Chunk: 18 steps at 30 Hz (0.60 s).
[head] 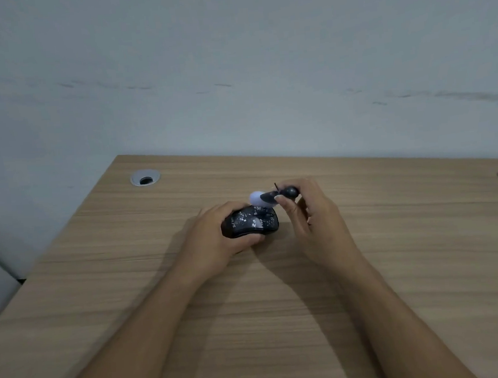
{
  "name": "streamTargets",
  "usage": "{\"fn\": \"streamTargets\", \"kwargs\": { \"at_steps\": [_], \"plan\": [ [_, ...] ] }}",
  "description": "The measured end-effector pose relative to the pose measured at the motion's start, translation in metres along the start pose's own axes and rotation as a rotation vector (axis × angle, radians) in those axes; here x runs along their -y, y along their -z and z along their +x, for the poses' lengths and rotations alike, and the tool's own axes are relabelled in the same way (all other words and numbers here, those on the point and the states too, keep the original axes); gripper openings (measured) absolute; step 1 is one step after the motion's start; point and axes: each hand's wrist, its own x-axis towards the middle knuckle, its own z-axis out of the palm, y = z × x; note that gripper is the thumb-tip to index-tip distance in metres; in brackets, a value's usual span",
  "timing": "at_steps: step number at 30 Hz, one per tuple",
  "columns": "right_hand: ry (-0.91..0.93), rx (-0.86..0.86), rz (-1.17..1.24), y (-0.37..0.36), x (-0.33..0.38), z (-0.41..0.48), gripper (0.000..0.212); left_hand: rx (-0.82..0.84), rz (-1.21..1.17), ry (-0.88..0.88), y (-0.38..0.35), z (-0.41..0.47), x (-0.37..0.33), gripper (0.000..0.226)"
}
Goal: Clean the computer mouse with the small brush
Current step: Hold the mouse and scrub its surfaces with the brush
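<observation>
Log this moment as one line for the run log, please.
left hand: holds mouse on desk | right hand: fingers pinch small brush beyond the mouse's far end | bristle contact: cannot tell

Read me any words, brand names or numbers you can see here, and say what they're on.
No text can be read here.
Computer mouse, held in the left hand: white speckled marks, perhaps lettering, too blurred to read.
Small brush in the right hand: no lettering visible.
Desk and wall: no text.
</observation>
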Motion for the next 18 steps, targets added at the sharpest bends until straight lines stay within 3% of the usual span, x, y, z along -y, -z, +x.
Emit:
{"fn": "streamTargets", "kwargs": {
  "at_steps": [5,11,18],
  "plan": [
    [0.013,0.136,-0.07,0.013,-0.012,0.001,0.016,0.024,-0.035,0.025,0.003,0.001,0.006,0.065],
    [-0.059,-0.034,-0.022,0.024,-0.014,0.002,0.011,0.038,-0.05,0.027,0.003,0.001,0.002,0.057],
    [-0.075,0.059,-0.094,0.017,-0.02,0.002,0.015,0.047,-0.057,0.055,0.005,0.0,0.003,0.061]
  ]
}}
